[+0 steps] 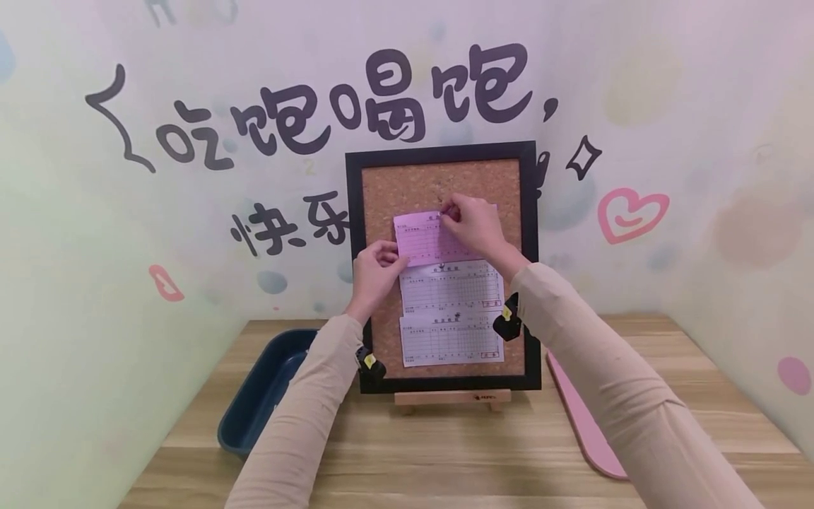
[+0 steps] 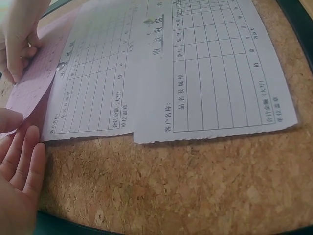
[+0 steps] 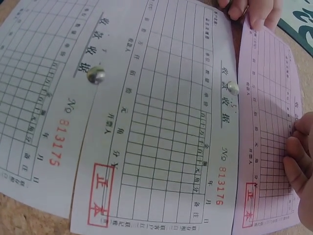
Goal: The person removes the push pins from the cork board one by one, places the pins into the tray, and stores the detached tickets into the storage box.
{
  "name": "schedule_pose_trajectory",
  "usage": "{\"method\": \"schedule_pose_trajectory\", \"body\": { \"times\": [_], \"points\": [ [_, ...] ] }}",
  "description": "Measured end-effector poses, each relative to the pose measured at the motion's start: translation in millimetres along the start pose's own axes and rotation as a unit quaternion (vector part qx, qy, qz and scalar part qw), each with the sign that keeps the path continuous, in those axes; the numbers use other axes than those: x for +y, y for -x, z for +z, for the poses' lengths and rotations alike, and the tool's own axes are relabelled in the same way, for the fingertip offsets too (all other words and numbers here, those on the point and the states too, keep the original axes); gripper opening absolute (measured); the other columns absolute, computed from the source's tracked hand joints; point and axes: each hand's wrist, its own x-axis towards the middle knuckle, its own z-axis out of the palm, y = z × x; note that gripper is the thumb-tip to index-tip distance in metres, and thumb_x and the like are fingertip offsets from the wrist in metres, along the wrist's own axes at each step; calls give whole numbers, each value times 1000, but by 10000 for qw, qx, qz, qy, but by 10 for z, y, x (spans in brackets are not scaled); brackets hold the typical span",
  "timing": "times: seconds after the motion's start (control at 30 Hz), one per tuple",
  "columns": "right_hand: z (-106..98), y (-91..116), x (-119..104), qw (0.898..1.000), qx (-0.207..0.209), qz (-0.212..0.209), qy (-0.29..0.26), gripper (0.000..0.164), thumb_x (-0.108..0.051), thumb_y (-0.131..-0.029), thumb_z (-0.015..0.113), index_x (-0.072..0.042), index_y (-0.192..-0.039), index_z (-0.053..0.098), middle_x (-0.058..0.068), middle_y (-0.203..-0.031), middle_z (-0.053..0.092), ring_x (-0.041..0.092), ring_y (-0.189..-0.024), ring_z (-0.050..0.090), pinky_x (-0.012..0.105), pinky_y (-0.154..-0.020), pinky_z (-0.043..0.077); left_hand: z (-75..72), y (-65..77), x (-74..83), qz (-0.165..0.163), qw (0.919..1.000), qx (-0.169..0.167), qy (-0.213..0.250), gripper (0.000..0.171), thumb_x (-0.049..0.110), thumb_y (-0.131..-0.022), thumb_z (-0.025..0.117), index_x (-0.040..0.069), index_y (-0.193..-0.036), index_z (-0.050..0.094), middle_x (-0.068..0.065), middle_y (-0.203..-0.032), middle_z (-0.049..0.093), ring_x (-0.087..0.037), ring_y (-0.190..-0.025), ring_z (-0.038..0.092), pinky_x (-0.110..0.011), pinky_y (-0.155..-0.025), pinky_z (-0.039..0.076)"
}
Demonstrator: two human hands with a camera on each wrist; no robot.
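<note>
A pink receipt slip [image 1: 416,240] lies against the corkboard [image 1: 407,184], above two white receipt slips [image 3: 166,107] held by silver thumbtacks [image 3: 96,75]. My left hand [image 1: 378,276] pinches the pink slip's lower left corner between thumb and fingers; in the left wrist view that edge lifts off the cork. At the slip's top middle, my right hand [image 1: 473,223] has thumb and forefinger together. A tiny pale glint shows at those fingertips, tack-like, but the fingers mostly hide it. The right hand also covers the slip's upper right part.
The black-framed board stands on a small wooden easel [image 1: 451,398] on the wood-grain table [image 1: 445,459]. A dark blue tray [image 1: 254,403] is at the left, partly behind the left sleeve. A pink flat board [image 1: 591,431] lies at the right. Behind is a printed wall [image 1: 191,233].
</note>
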Motion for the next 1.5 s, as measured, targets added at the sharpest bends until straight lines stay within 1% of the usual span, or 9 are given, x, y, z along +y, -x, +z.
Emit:
{"method": "schedule_pose_trajectory", "body": {
  "times": [0.2,0.37,0.7,1.0,1.2,1.37,1.5],
  "points": [
    [15,10,-17,9999,78,124,33,15,-16,-87,58,-5,-96,62,8,-81,62,19,-69,53,31,-63,40,13,2,-5,150,9996,141,-214,15,7,-80,64,-1,-92,65,-13,-79,66,-20,-69,61,-26,-64,48],
    [19,10,-13,9998,100,155,9,15,-16,-88,58,-5,-97,61,8,-81,61,19,-69,52,31,-63,39,21,-2,-3,193,9992,229,-281,14,6,-80,64,-1,-91,66,-13,-80,67,-21,-68,61,-25,-63,48],
    [15,8,-14,9998,56,173,5,15,-15,-88,57,-5,-98,61,8,-82,62,20,-70,53,32,-64,40,23,-9,-1,140,9990,209,-379,14,6,-80,63,0,-92,66,-12,-80,67,-20,-69,61,-27,-63,48],
    [26,9,-22,9998,97,75,137,14,-16,-88,57,-5,-96,62,8,-80,62,20,-68,54,32,-63,41,15,-9,-7,166,9991,172,-347,13,5,-79,62,-1,-91,65,-12,-80,66,-20,-68,62,-25,-62,48],
    [24,15,-26,9998,99,111,165,14,-15,-88,56,-5,-96,62,8,-79,62,20,-67,53,31,-61,40,22,-10,-1,140,9991,157,-364,14,5,-79,62,-1,-92,65,-12,-80,67,-20,-68,62,-23,-61,47],
    [33,13,-12,9998,122,156,89,14,-15,-88,57,-5,-97,62,8,-80,62,20,-69,53,32,-62,40,22,-13,1,167,9991,172,-355,14,5,-79,62,-1,-91,65,-13,-80,67,-20,-68,62,-24,-61,48],
    [46,23,-6,9996,228,178,-42,14,-15,-87,57,-6,-97,62,8,-81,62,20,-69,53,32,-64,40,14,-9,3,202,9990,197,-338,13,5,-79,62,-2,-91,65,-13,-79,66,-21,-67,62,-25,-61,48]
  ]
}}
